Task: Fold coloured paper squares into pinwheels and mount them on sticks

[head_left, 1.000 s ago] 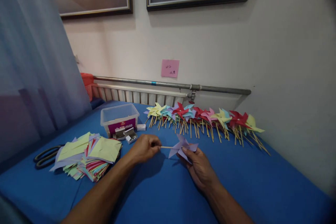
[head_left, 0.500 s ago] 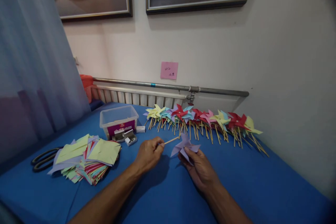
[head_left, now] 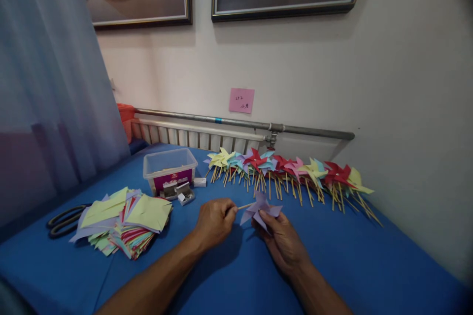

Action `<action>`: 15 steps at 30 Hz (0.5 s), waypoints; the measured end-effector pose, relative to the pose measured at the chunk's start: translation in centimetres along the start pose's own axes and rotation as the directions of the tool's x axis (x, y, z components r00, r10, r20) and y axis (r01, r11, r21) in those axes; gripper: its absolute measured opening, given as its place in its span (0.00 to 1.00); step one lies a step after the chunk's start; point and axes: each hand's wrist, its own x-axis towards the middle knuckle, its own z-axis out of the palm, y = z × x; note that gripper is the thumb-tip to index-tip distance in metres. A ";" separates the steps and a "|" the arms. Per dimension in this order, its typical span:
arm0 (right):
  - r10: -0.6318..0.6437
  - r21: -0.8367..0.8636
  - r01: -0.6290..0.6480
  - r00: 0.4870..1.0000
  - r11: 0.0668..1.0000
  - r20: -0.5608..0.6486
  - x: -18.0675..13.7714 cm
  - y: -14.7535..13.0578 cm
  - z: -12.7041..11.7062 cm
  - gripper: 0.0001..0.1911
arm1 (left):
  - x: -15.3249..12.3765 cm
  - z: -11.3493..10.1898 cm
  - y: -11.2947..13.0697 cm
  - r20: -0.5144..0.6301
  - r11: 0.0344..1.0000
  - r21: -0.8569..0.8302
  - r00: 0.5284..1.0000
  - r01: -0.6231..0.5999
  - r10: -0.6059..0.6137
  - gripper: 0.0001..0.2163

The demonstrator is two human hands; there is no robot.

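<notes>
A lilac paper pinwheel [head_left: 261,207] is held above the blue table [head_left: 351,261]. My right hand [head_left: 283,241] pinches its lower blade from below. My left hand [head_left: 216,220] is closed on the thin wooden stick [head_left: 244,205], which runs up to the pinwheel's back. Behind them a row of finished pinwheels [head_left: 291,170] in yellow, blue, red and pink lies along the wall, sticks pointing toward me.
A stack of coloured paper squares [head_left: 127,219] lies at the left, with black scissors [head_left: 64,219] beside it. A clear plastic box [head_left: 170,167] and small pin boxes [head_left: 181,192] stand behind. A radiator [head_left: 192,134] and pipe run along the wall; a curtain hangs left.
My left hand has slid right along the stick, closer to the pinwheel. The stick has tilted slightly upward and less of it shows. My right hand keeps its grip.
</notes>
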 end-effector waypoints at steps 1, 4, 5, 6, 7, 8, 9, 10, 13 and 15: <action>-0.009 0.004 0.009 1.000 1.000 -0.011 0.0 0.0 0.0 0.22 | -0.1 0.2 0.0 0.009 1.000 0.008 1.000 -0.012 0.011 0.11; -0.039 0.012 0.039 0.999 0.999 -0.028 0.0 0.0 0.2 0.22 | -0.2 0.6 -0.2 0.026 0.999 0.023 0.999 -0.031 0.031 0.12; -0.046 0.012 0.046 0.999 0.999 -0.027 0.0 0.0 0.2 0.22 | -0.3 0.7 -0.2 0.028 0.999 0.029 0.999 -0.032 0.031 0.12; -0.050 0.011 0.050 0.999 0.999 -0.023 0.0 0.0 0.2 0.22 | -0.3 0.7 -0.3 0.032 0.999 0.034 0.999 -0.033 0.032 0.12; -0.050 0.013 0.050 0.999 0.999 -0.019 0.0 0.0 0.3 0.23 | -0.3 0.7 -0.3 0.035 0.999 0.040 0.999 -0.035 0.034 0.12; -0.049 0.016 0.049 0.999 0.999 -0.016 0.0 -0.1 0.3 0.23 | -0.3 0.7 -0.3 0.037 0.998 0.045 0.999 -0.037 0.035 0.12; -0.047 0.018 0.047 0.999 0.999 -0.014 0.0 -0.1 0.3 0.23 | -0.3 0.7 -0.3 0.041 0.998 0.048 0.998 -0.038 0.036 0.12; -0.045 0.018 0.046 0.999 0.999 -0.013 0.0 -0.1 0.3 0.23 | -0.3 0.7 -0.3 0.044 0.998 0.049 0.998 -0.039 0.037 0.12; -0.046 0.011 0.047 0.999 0.999 -0.015 0.0 -0.1 0.4 0.24 | -0.3 0.7 -0.2 0.046 0.998 0.051 0.999 -0.028 0.025 0.13; -0.048 0.006 0.048 0.999 0.999 -0.015 0.0 -0.1 0.5 0.24 | -0.3 0.7 -0.1 0.049 0.998 0.061 0.999 -0.018 0.015 0.13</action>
